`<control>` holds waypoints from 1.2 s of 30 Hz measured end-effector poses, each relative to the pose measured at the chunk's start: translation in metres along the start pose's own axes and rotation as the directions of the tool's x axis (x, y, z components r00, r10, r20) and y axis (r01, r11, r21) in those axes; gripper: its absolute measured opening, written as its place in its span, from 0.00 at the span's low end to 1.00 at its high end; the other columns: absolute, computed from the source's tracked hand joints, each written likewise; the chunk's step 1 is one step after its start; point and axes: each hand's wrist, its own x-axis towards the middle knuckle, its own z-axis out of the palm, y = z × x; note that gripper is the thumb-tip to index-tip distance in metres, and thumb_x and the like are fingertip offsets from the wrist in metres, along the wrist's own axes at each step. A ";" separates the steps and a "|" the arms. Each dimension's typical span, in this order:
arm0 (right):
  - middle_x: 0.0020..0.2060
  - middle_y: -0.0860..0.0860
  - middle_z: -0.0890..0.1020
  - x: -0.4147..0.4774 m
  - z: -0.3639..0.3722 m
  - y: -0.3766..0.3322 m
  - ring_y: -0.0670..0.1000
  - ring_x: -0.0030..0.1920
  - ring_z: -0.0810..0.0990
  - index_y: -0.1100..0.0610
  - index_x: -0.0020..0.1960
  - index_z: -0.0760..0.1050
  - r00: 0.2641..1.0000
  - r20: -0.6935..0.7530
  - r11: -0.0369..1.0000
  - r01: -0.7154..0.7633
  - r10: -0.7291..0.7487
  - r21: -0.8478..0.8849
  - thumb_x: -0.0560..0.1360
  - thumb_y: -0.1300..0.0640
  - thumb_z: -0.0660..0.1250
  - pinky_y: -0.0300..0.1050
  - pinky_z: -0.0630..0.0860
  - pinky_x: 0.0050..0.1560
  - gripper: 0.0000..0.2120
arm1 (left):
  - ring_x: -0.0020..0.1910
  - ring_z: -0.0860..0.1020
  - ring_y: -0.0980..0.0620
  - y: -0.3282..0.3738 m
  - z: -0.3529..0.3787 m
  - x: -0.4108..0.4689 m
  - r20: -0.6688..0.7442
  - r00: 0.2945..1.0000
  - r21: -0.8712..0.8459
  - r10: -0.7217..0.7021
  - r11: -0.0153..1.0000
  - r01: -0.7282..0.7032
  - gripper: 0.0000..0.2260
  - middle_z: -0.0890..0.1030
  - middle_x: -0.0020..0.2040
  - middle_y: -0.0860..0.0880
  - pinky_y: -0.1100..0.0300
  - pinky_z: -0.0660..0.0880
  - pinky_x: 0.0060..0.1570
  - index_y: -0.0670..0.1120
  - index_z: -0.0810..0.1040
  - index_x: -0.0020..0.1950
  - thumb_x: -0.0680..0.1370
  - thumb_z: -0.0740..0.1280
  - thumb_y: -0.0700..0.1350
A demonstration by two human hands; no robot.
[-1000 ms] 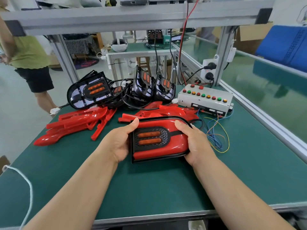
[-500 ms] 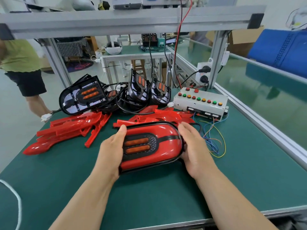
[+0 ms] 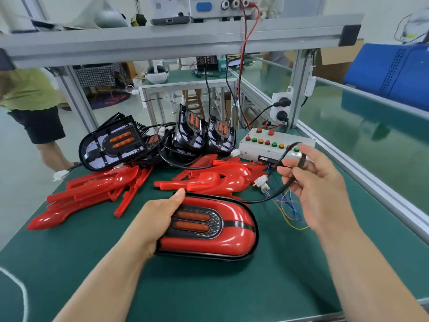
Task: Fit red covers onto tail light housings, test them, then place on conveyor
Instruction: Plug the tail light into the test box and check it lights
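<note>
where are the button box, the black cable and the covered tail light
button box [image 3: 249,152], head view, white front face
black cable [image 3: 262,200], head view, slack middle stretch
covered tail light [image 3: 234,238], head view, red cover

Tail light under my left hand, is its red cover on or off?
On. The red cover spans the black housing, whose rim shows round its edge, with the left hand gripping one end.

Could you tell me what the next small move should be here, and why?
Probably bring the white connector on the black cable toward the test box for plugging in: the red-covered tail light looks assembled, the left hand steadies it, and the right hand holds the cable.
</note>
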 end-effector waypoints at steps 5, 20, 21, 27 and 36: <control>0.36 0.50 0.85 0.005 -0.020 -0.009 0.50 0.35 0.84 0.49 0.67 0.69 0.997 0.015 0.983 0.079 -0.078 -0.165 0.75 0.77 0.55 0.37 0.78 0.35 0.30 | 0.48 0.84 0.36 0.002 0.025 0.001 0.025 0.999 0.038 0.038 0.999 -0.039 0.21 0.85 0.48 0.37 0.36 0.78 0.55 0.37 0.83 0.53 0.80 0.65 0.56; 0.63 0.54 0.77 0.055 -0.023 -0.020 0.57 0.63 0.74 0.56 0.64 0.77 0.959 0.219 0.133 0.244 -0.179 -0.961 0.75 0.59 0.68 0.49 0.70 0.62 0.17 | 0.47 0.79 0.61 0.012 0.072 0.030 -0.003 0.943 0.608 0.334 0.749 -0.264 0.11 0.82 0.46 0.58 0.63 0.74 0.47 0.54 0.81 0.48 0.74 0.70 0.60; 0.62 0.54 0.78 0.065 -0.011 -0.013 0.57 0.62 0.75 0.55 0.63 0.77 0.956 0.280 0.100 0.288 -0.085 -0.953 0.77 0.59 0.65 0.49 0.71 0.61 0.15 | 0.48 0.77 0.63 0.016 0.073 0.032 0.008 0.935 0.642 0.355 0.715 -0.277 0.12 0.79 0.49 0.59 0.66 0.70 0.46 0.55 0.80 0.52 0.73 0.71 0.59; 0.52 0.53 0.81 0.096 0.022 0.040 0.53 0.50 0.78 0.55 0.56 0.77 0.866 0.446 -0.100 0.476 0.227 -0.874 0.80 0.60 0.62 0.44 0.70 0.46 0.08 | 0.55 0.77 0.52 0.037 0.099 0.043 0.091 0.890 0.763 0.448 0.542 -0.351 0.15 0.78 0.53 0.53 0.54 0.73 0.58 0.51 0.81 0.58 0.75 0.72 0.55; 0.40 0.51 0.78 0.091 0.000 0.037 0.53 0.43 0.74 0.49 0.37 0.71 0.927 0.359 0.165 0.339 0.110 -0.926 0.79 0.59 0.64 0.47 0.69 0.42 0.13 | 0.45 0.79 0.44 0.064 0.146 0.084 0.246 0.955 0.936 0.167 0.216 -0.279 0.14 0.78 0.39 0.47 0.53 0.75 0.46 0.44 0.76 0.39 0.78 0.68 0.53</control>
